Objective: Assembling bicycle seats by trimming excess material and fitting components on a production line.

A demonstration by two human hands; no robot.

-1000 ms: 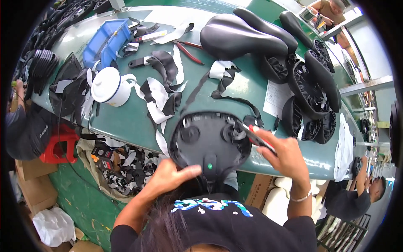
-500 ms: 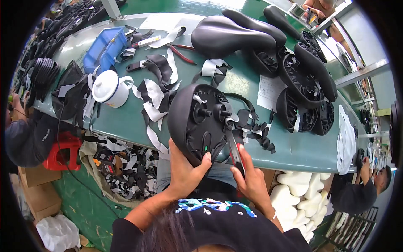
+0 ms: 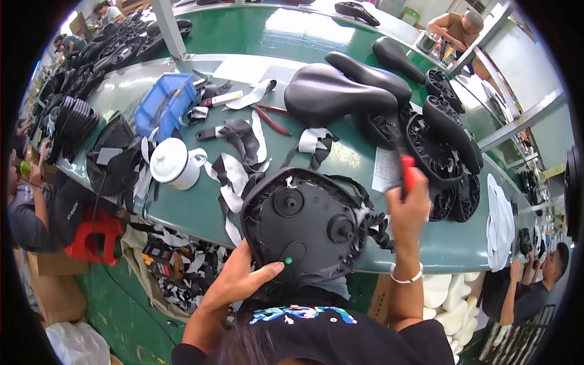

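Note:
A black bicycle saddle (image 3: pixel 316 234) is tilted with its underside toward me, showing two round bosses and a small green dot. My left hand (image 3: pixel 246 283) grips its lower left side, thumb across the underside. To the saddle's right, my right hand (image 3: pixel 409 210) is raised and closed around a red-handled tool (image 3: pixel 407 173); motion blurs its dark far end, and its exact kind is unclear. Black trimmings (image 3: pixel 382 234) lie beside the saddle's right rim, and black-and-white fabric strips (image 3: pixel 230 179) lie beyond its left side.
A white lidded mug (image 3: pixel 175 163), a blue bin (image 3: pixel 164 106) and red-handled pliers (image 3: pixel 272 120) sit on the green table (image 3: pixel 176 210). Finished-looking saddles (image 3: pixel 334 91) and upturned ones (image 3: pixel 432 146) fill the right side. A scrap sack (image 3: pixel 182 274) is below; other people work around.
My right hand has lifted the tool away from the saddle, up and to the right. The saddle has turned to show more of its underside, and the view has shifted.

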